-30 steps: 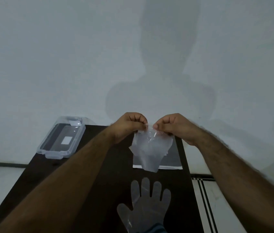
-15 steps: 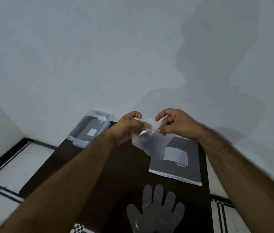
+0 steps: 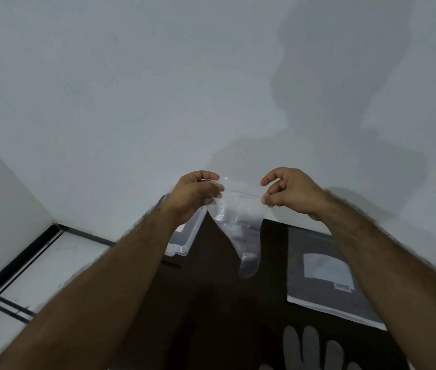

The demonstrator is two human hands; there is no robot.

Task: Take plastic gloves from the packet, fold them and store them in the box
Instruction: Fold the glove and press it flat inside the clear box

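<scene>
Fingers (image 3: 213,186) of both hands pinching clear glove (image 3: 238,222); packet (image 3: 326,276) label unreadable.

There is one view only, a wide-angle camera on the person's head, looking forward and steeply down along both forearms. It sits close above the counter (image 3: 217,303), whose dark top fills the lower middle and runs away to the white wall (image 3: 131,102) at the far side. The wall takes up the whole upper half. The lens bends straight lines at the edges. At the left the tiled floor (image 3: 38,276) and a wall corner show; the near counter edge is cut off by the bottom of the frame.
</scene>
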